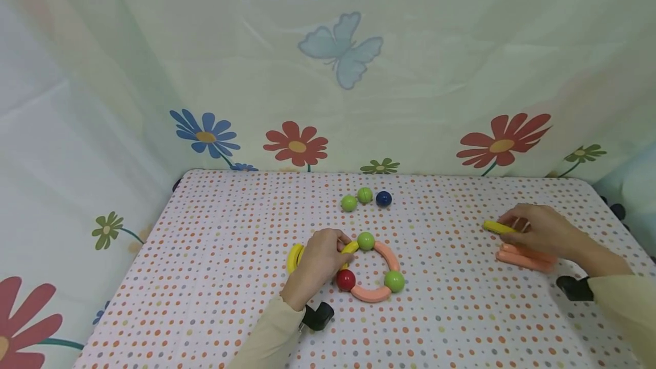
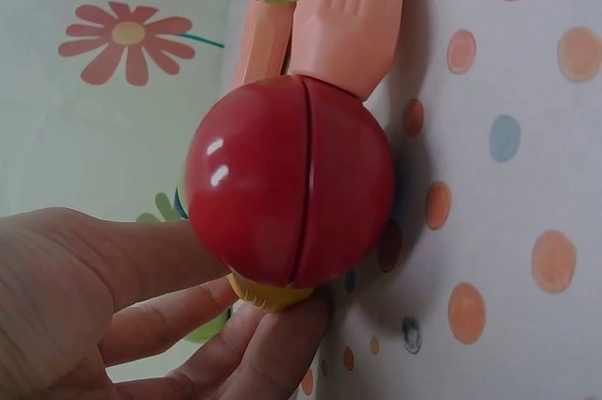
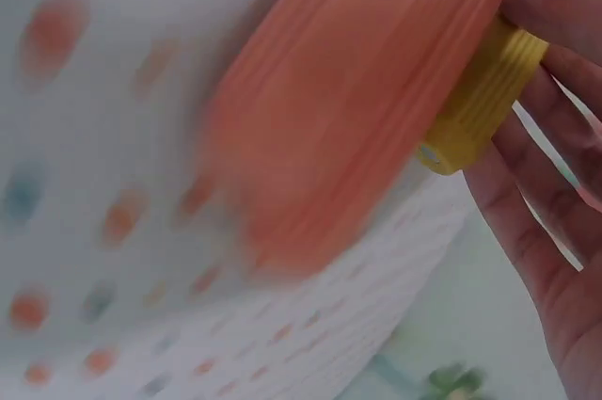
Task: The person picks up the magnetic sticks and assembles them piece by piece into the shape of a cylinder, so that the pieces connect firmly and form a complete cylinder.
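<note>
My left hand [image 1: 319, 258] pinches the yellow curved piece [image 1: 351, 247] on the left side of a ring lying on the table. Green balls [image 1: 366, 241] and a red ball [image 1: 346, 280] join that piece to salmon curved pieces [image 1: 371, 294]. Seen from the left wrist, the red ball [image 2: 292, 182] hides most of the yellow piece [image 2: 268, 295] behind it. Over at the right, my right hand [image 1: 545, 232] holds a yellow stick-like piece [image 1: 497, 227] between thumb and fingers. Salmon pieces [image 1: 525, 258] lie side by side just below that hand, blurred in the right wrist view.
Loose yellow curved pieces [image 1: 294, 258] lie left of my left hand, partly covered by it. Behind the ring sit two loose green balls [image 1: 349, 203] and a dark blue ball [image 1: 384, 199]. A dotted cloth covers the table [image 1: 215, 289], and a flowered curtain [image 1: 410, 101] hangs at its back edge.
</note>
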`<control>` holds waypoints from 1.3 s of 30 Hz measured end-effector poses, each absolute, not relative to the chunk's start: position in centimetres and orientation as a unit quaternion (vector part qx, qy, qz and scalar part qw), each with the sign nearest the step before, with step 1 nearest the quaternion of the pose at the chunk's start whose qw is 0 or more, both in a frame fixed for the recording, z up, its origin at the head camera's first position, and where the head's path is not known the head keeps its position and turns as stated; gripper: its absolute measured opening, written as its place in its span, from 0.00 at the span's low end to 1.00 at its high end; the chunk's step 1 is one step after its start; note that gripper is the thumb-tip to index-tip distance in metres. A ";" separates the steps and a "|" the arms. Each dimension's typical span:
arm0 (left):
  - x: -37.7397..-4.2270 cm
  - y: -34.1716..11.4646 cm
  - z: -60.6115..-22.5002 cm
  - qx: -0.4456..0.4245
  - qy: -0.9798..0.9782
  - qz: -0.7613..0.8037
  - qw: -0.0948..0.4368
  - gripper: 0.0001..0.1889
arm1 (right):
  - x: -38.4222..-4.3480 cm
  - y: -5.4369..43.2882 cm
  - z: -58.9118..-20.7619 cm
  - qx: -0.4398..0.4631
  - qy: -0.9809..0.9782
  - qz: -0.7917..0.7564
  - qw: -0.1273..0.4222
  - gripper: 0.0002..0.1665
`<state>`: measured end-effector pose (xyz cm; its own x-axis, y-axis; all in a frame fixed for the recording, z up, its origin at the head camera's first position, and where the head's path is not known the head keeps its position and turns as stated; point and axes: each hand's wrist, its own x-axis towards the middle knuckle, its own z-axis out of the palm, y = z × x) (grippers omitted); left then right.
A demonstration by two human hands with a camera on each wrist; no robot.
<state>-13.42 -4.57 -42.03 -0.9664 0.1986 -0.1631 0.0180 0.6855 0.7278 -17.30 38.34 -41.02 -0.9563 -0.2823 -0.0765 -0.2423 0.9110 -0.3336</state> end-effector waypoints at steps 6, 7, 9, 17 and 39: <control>-13.4 -4.6 -42.1 0.061 0.908 0.397 0.116 0.11 | -17.2 31.0 -39.2 -0.232 0.949 -0.212 0.019 0.15; -13.4 -4.6 -42.0 0.061 0.909 0.396 0.116 0.11 | -17.1 29.5 -38.9 -0.249 0.939 -0.235 0.010 0.16; -13.4 -4.6 -42.1 0.059 0.910 0.393 0.117 0.11 | -17.0 26.5 -38.8 -0.276 0.913 -0.299 -0.005 0.16; -13.7 -4.5 -42.1 0.064 0.915 0.379 0.119 0.13 | -17.4 18.4 -39.8 -0.295 0.800 -0.522 0.019 0.17; -13.7 -4.7 -42.2 0.067 0.917 0.376 0.114 0.13 | -17.6 16.8 -41.8 -0.280 0.788 -0.547 0.034 0.19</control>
